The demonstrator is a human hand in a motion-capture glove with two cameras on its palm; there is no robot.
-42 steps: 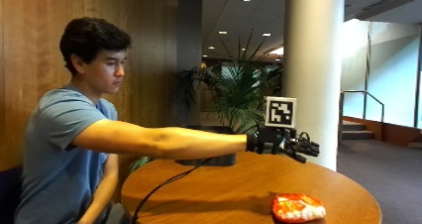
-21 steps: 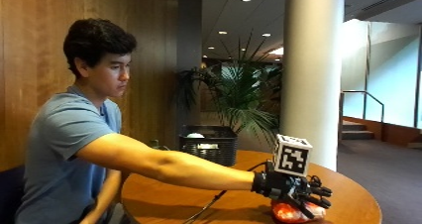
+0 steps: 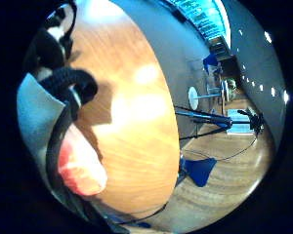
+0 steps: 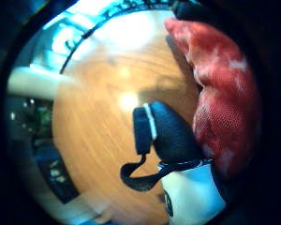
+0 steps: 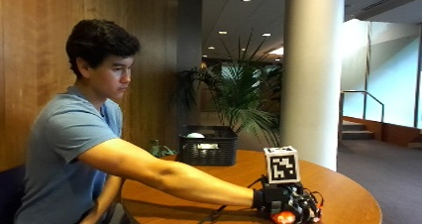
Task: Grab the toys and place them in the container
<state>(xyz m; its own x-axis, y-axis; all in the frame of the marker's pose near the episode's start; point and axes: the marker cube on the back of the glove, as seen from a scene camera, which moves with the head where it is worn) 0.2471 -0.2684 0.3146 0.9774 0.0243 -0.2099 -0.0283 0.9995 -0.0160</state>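
A person in a blue shirt is seen in the outside view seated at a round wooden table, the right hand stretched out and lowered onto the tabletop near its front edge. Only a small orange-red patch of the toy is visible there, under the gloved fingers. A black basket with a pale object inside is set on the far side of the table, well apart from the hand. The thumb-side palm view shows far more of the toy: a red mesh-covered soft bag with pale blotches, lying on the wood close against the palm, with the gloved thumb beside it. The little-finger-side view shows one rounded end of the toy against the glove. The fingers appear curled over the toy, though it cannot be told whether it is lifted.
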